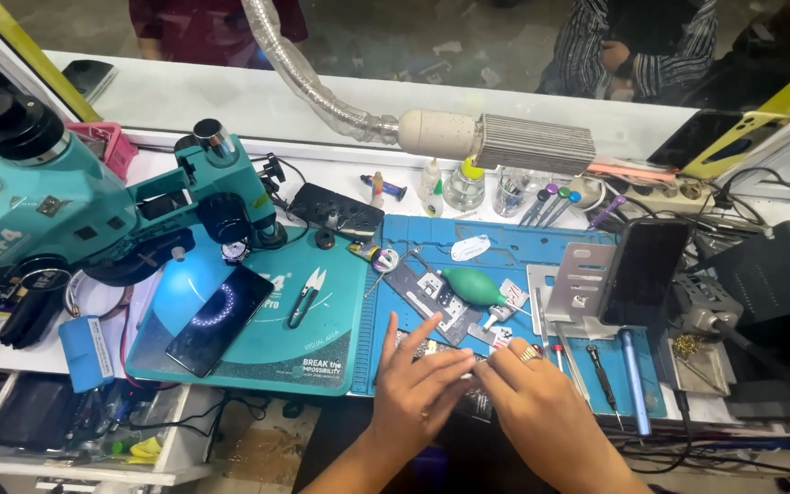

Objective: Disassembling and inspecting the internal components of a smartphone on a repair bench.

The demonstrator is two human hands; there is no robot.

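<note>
Both hands meet at the near edge of the blue mat [432, 240], over a small dark board-like part [477, 402] that is mostly hidden beneath them; work on it looks under way rather than finished, though what is done cannot be read from here. Left hand [421, 384] rests with fingers spread and fingertips on the part; right hand [534, 395], ring on one finger, has fingertips drawn together at the part's top edge, seemingly pinching it. Green blower bulb [474, 285], screwdrivers [602, 375] and propped phone [644, 271] lie untouched on the worktop [230, 110].
</note>
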